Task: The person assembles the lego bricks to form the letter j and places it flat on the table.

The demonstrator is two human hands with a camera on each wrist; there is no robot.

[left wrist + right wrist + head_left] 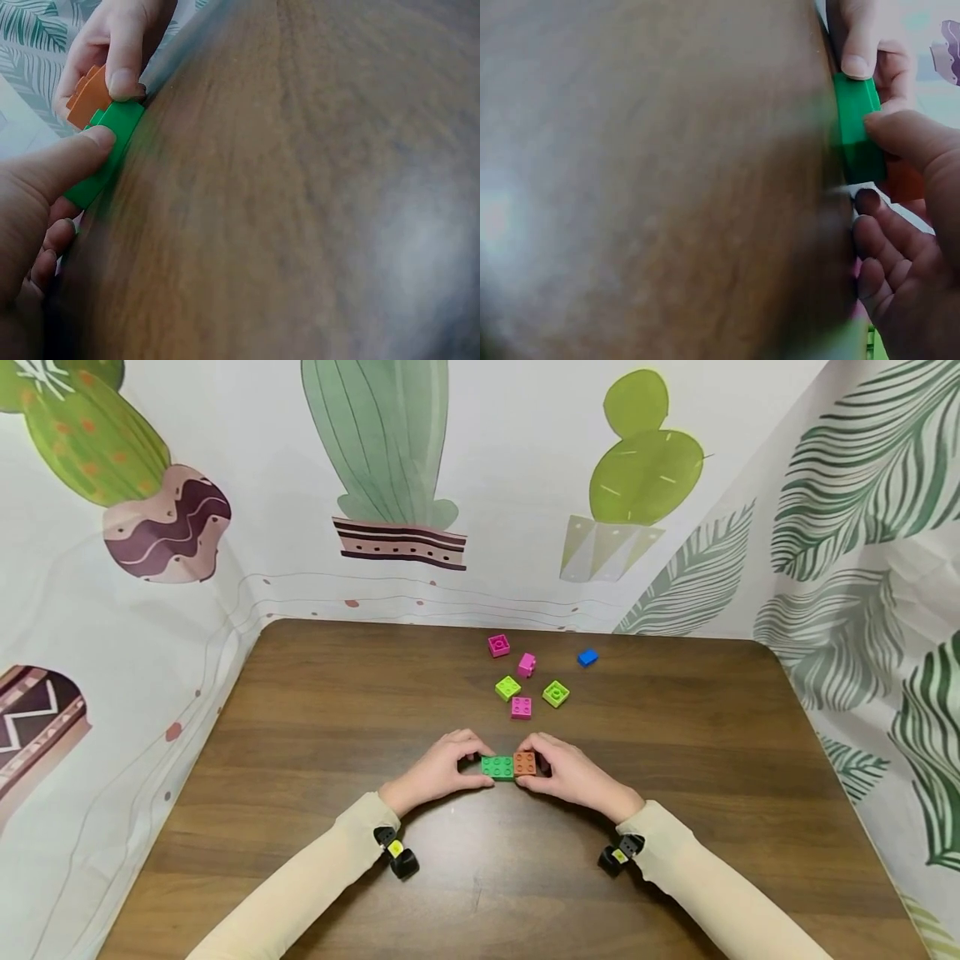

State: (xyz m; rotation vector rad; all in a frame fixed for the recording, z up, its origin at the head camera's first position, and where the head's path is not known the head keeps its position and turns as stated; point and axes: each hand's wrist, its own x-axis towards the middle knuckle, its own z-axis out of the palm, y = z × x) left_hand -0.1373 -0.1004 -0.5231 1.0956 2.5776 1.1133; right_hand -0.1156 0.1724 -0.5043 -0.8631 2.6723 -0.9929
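Observation:
A long green brick [497, 767] lies crosswise before the person, with a brown-orange brick [525, 764] at its right end. In the left wrist view the orange brick [89, 100] stands higher than the green brick [112, 142]; whether the studs are fully joined I cannot tell. My left hand [448, 767] pinches the green brick's left part between thumb and fingers. My right hand [572, 775] pinches the orange brick's end, its thumb also touching the green brick [859, 135] in the right wrist view. The orange brick [904, 181] is partly hidden there by the right thumb.
Beyond the hands on the wooden table [337, 693] lie pink bricks [521, 707], two lime bricks [556, 694] and a blue brick [587, 657]. A patterned cloth [510, 527] hangs behind the table's far edge.

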